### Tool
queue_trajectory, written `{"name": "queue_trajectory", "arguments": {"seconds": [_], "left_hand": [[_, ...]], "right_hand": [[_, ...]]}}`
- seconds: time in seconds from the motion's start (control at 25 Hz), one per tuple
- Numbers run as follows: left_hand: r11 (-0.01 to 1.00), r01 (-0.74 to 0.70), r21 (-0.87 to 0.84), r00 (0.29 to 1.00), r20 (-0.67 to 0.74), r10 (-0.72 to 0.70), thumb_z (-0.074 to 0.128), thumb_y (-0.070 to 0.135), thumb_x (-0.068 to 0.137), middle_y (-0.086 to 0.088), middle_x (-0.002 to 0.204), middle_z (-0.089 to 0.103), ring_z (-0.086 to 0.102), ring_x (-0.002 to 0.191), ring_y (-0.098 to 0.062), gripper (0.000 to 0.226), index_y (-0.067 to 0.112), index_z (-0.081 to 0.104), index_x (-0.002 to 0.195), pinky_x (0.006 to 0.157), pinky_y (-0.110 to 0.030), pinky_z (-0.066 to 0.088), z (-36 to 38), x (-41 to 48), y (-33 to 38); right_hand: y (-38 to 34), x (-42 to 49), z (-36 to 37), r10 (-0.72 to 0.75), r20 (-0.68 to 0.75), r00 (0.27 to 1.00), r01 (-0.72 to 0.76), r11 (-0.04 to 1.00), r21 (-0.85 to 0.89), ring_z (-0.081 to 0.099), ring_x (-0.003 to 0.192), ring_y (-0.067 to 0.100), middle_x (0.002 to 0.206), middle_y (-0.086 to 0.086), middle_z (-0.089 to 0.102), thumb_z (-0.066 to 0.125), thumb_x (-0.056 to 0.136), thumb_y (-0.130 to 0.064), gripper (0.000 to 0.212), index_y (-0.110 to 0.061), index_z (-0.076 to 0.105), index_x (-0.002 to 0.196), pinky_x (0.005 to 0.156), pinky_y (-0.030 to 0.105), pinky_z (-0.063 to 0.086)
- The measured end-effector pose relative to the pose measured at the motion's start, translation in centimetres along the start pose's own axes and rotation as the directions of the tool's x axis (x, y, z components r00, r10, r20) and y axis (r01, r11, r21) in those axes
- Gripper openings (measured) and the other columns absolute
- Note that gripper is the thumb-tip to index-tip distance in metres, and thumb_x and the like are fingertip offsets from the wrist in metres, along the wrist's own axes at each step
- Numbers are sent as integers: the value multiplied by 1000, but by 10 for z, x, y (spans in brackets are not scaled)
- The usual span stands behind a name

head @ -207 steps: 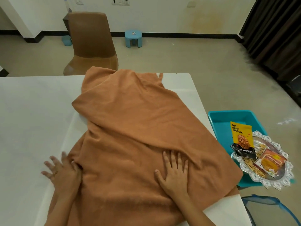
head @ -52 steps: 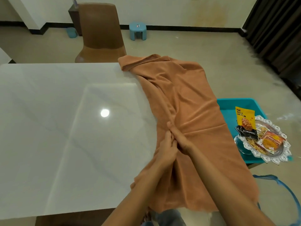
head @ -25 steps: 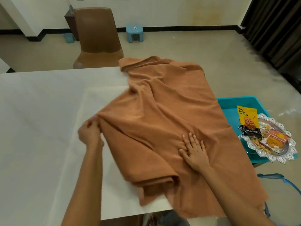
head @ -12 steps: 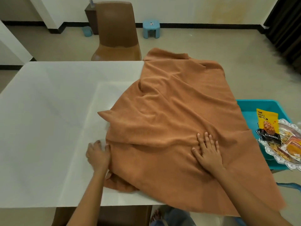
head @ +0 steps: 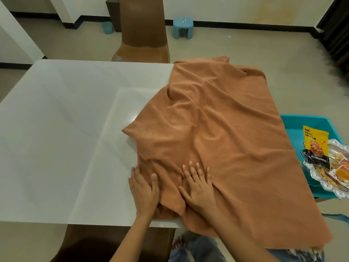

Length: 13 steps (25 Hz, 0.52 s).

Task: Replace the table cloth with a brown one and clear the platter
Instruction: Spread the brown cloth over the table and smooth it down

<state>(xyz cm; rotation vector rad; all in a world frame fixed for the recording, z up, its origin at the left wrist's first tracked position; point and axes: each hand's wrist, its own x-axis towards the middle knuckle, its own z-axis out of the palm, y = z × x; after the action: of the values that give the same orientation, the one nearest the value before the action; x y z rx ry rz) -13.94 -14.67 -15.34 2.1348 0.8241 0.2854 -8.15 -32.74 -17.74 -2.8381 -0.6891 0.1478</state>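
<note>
The brown table cloth (head: 217, 133) lies rumpled over the right half of the white table (head: 66, 129) and hangs off its right and near edges. My left hand (head: 144, 190) rests flat at the cloth's near-left edge, thumb on the fabric. My right hand (head: 199, 186) presses flat on the cloth with fingers spread, just right of the left hand. The silver platter (head: 338, 190) sits at the far right on a teal tray (head: 309, 121). It holds a yellow almond packet (head: 315, 146), an orange packet (head: 341, 171) and loose snacks.
A brown chair (head: 143, 33) stands at the table's far side, and another chair (head: 105, 242) sits under the near edge. A small blue stool (head: 182, 27) is by the far wall. Dark curtains (head: 336, 29) hang at the right. A blue-rimmed object (head: 340, 218) is on the floor at lower right.
Both hands have drawn close together at the cloth's near-left part. The left hand slid right onto the cloth's edge, and the right hand shifted left; the cloth's left fold is flatter.
</note>
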Motion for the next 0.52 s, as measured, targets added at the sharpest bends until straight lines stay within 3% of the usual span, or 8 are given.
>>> {"name": "queue_trajectory", "arguments": {"seconds": [0.12,0.2,0.32,0.52], "left_hand": [[960,-157,232,982,145,125,19,79,82,-9,160,9,3,148,-23,94,19,1,152,118,-37,-11,-12,-11,-25],[925,-227,306,963,211,166,23,87,74,-10,160,5,-2,148,-21,108,18,-4,152,115,-36,-21,-24,-1,-39],[855,-311,415,937,281,205,29,95,61,-12,160,5,-3,148,-21,125,17,-4,152,113,-41,-23,-51,21,-58],[812,-345,472,920,342,192,27,99,54,-8,160,9,-2,147,-20,131,17,1,153,111,-45,-26,-86,48,-82]], "right_hand": [[4,-1,0,-1,31,1000,2,1000,-30,7,148,19,160,-1,12,23,88,-72,77,-32,13,153,116,54,5],[8,-1,-2,-3,19,1000,4,999,-38,3,148,17,161,-2,9,21,86,-76,80,-32,11,153,117,52,3],[12,-2,-6,36,10,999,-36,999,-29,6,148,17,160,-1,8,18,86,-78,83,-30,12,153,118,49,2],[29,-1,-11,78,-1,997,-78,995,-56,4,148,16,161,1,7,21,86,-77,83,-30,10,153,119,48,0]]}}
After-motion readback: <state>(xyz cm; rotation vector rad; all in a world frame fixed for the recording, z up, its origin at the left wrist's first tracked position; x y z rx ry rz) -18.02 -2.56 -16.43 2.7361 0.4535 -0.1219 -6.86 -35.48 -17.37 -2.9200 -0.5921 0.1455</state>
